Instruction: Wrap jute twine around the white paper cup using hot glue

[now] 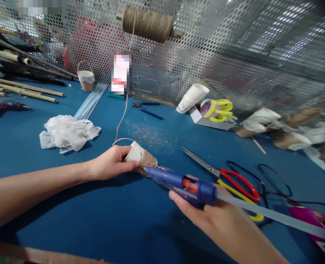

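Observation:
My left hand grips a small white paper cup lying on its side, its lower part wrapped in brown twine. A strand of twine runs from the cup up to a spool on the mesh wall. My right hand holds a blue glue gun with a long clear glue stick out its back. The gun's nozzle touches the wrapped part of the cup.
Red-and-yellow scissors lie right of the gun beside black cables. Crumpled white plastic lies at left. Bamboo sticks, a finished small basket, stacked paper cups, pliers and wrapped cups line the blue table's back.

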`<action>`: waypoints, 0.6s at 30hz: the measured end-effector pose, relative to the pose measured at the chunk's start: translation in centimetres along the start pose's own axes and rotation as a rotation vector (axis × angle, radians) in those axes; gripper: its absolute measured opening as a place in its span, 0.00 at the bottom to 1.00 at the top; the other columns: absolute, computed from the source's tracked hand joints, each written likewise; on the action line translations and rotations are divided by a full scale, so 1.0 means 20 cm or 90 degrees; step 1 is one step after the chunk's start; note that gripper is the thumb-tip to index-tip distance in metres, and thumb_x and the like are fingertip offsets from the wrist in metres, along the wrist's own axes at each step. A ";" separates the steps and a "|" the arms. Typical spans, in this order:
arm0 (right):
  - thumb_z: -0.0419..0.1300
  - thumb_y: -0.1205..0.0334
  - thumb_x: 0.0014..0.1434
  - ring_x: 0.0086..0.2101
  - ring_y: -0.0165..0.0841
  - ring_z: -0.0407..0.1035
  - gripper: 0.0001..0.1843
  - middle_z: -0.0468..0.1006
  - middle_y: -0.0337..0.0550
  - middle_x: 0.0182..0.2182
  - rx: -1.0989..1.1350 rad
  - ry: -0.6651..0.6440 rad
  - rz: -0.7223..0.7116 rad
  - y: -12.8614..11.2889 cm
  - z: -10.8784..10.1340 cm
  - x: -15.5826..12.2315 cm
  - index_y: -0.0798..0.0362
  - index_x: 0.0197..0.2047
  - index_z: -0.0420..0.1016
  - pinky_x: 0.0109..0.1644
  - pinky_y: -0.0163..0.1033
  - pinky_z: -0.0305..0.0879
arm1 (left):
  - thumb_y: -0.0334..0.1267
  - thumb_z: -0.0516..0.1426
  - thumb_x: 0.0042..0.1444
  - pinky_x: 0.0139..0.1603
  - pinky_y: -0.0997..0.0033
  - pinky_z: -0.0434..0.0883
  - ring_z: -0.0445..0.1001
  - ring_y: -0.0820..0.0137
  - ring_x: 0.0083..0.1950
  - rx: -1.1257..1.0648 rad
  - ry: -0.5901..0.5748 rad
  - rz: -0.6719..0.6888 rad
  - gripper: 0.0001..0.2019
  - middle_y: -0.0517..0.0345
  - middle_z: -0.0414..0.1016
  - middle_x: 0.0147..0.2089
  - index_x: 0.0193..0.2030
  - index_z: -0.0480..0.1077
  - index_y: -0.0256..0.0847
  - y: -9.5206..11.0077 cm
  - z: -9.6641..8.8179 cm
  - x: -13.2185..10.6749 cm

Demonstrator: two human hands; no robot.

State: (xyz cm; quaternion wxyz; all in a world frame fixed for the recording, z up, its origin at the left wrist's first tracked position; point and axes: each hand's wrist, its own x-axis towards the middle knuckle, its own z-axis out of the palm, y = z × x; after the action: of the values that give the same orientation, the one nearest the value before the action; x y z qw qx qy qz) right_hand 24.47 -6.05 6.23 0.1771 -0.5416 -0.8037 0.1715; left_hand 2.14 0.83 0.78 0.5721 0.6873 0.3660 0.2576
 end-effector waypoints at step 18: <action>0.54 0.53 0.54 0.16 0.32 0.65 0.11 0.71 0.34 0.14 0.039 0.020 0.066 0.00 0.00 0.01 0.46 0.26 0.72 0.22 0.38 0.65 | 0.38 0.52 0.52 0.30 0.75 0.61 0.60 0.75 0.28 0.010 -0.029 0.007 0.11 0.60 0.64 0.28 0.38 0.66 0.31 0.01 0.00 -0.01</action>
State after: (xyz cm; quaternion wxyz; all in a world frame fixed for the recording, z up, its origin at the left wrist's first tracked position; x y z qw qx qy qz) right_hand 24.43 -5.94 6.32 0.1973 -0.5796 -0.7659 0.1964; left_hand 1.97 0.63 1.02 0.5733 0.6996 0.3509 0.2422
